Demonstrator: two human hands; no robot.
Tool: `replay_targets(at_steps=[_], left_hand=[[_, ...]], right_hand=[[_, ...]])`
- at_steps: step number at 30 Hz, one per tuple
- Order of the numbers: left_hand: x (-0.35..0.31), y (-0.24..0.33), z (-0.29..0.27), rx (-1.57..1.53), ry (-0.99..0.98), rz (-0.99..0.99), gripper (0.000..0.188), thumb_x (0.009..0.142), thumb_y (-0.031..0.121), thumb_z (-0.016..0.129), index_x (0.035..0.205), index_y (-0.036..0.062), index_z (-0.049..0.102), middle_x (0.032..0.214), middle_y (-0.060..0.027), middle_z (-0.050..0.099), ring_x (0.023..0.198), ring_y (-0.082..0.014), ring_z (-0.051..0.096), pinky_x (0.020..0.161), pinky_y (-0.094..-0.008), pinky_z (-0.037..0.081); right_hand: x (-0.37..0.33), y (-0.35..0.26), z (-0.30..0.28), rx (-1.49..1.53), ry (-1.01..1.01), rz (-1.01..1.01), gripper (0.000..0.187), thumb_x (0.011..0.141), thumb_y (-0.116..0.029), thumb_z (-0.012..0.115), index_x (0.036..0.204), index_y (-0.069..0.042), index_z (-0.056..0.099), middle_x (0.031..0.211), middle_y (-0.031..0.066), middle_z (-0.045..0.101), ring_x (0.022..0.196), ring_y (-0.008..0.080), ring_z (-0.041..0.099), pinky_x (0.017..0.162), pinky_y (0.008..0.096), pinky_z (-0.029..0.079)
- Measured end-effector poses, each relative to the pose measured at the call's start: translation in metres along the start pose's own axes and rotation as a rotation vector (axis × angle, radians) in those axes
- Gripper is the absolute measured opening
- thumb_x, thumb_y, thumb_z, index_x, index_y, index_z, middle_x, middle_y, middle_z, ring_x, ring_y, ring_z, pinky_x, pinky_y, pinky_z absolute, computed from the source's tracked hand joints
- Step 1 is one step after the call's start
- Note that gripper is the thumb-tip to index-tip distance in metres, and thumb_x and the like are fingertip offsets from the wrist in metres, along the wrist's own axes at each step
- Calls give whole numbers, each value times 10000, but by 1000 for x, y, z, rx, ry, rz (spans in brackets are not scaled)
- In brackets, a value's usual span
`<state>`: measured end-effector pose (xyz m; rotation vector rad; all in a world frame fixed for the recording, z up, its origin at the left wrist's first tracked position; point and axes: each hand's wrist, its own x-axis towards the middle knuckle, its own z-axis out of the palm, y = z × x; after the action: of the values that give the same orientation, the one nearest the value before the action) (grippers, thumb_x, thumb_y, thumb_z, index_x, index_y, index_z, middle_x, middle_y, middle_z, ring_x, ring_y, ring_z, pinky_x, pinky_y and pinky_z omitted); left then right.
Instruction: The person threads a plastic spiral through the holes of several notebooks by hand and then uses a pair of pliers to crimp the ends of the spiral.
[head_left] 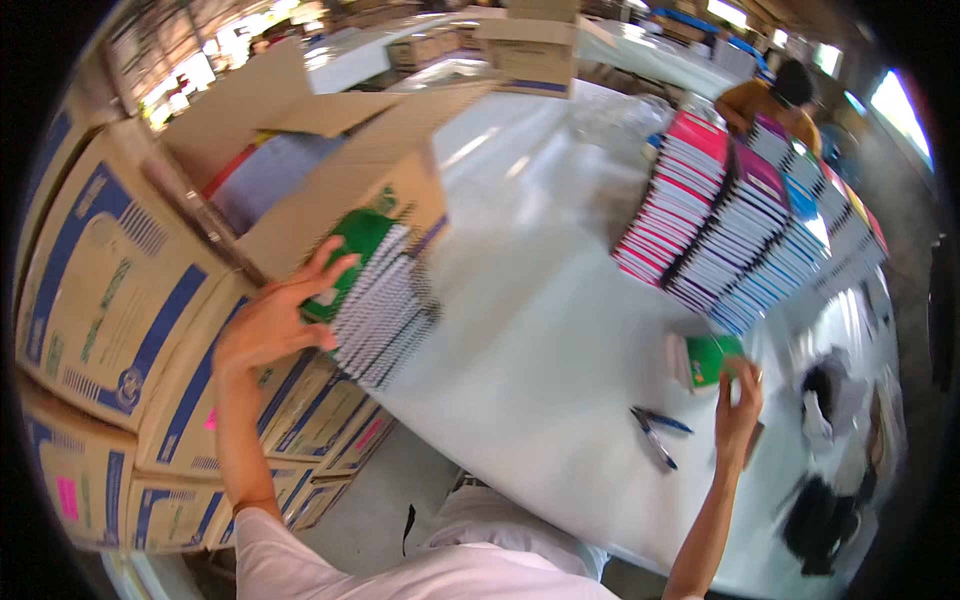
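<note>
A white-topped table [500, 390] fills the middle of a bright workshop, its edges bent by the wide lens. Sealed cardboard cartons [115, 285] with blue bands pile up along the left, and an open carton [425, 195] stands at the table's far left with its flaps raised. A co-worker [755, 108] in an orange top is beyond the far right side.

The left hand [262, 325] reaches to a stack of green-covered notebooks [385, 300], which lies near the table's left edge, just on the near side of the open carton. Its fingers and thumb are spread apart over the green top cover (I cannot tell whether they squeeze the stack or only rest on it).

The right hand [738, 410] is well apart from it, thumb and fingertips drawn together at the right edge of a small green-topped pile [710, 362]; blur hides whether they grip anything. Two pens [655, 440] lie to the left of this hand, their ends close together. Beyond it, tall rows of spiral notebooks [735, 220] show pink-red, purple and blue edges, near some crumpled clear plastic [625, 120].
</note>
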<state>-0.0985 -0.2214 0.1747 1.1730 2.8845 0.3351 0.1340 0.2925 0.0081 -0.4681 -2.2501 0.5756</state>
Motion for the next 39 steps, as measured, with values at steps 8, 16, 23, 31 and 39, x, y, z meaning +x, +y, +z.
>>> replay_targets(at_steps=[8,16,23,31,39], left_hand=[[-4,85,52,-108,550,304,422,913,336,631,1264,102,645,1409,-142,538,1385,-417,375,1121,-579,283],[35,144,105,-277,367,410,338,835,123,691,1173,113,707,1400,-124,553,1384,-437,375,1137,-605,234],[55,177,132,-373,311,502,402,792,50,718,1176,168,716,1431,-111,526,1390,-433,370,1140,-597,219],[64,192,158,-480,192,550,429,753,-27,724,1146,146,723,1431,-129,523,1411,-408,352,1148,-588,201],[73,202,184,-558,113,604,470,819,4,689,1255,181,666,1446,-87,508,1394,-399,374,1114,-588,289]], right_hand=[[52,-10,-16,-220,-857,-203,596,672,-51,813,1214,-254,671,1469,34,457,1345,261,413,1147,418,336],[50,15,-14,-173,-904,-315,306,771,-51,746,1031,-211,726,1420,34,506,1327,249,449,1031,384,485],[52,15,-10,-186,-898,-423,246,815,-42,698,1019,-179,721,1376,54,535,1292,266,487,1025,357,500],[49,22,-11,-209,-857,-533,314,796,-8,707,1052,-188,710,1333,115,554,1300,283,487,1001,363,521],[53,33,-10,-158,-874,-568,338,804,-5,700,1092,-182,686,1329,126,557,1299,289,488,995,350,525]])
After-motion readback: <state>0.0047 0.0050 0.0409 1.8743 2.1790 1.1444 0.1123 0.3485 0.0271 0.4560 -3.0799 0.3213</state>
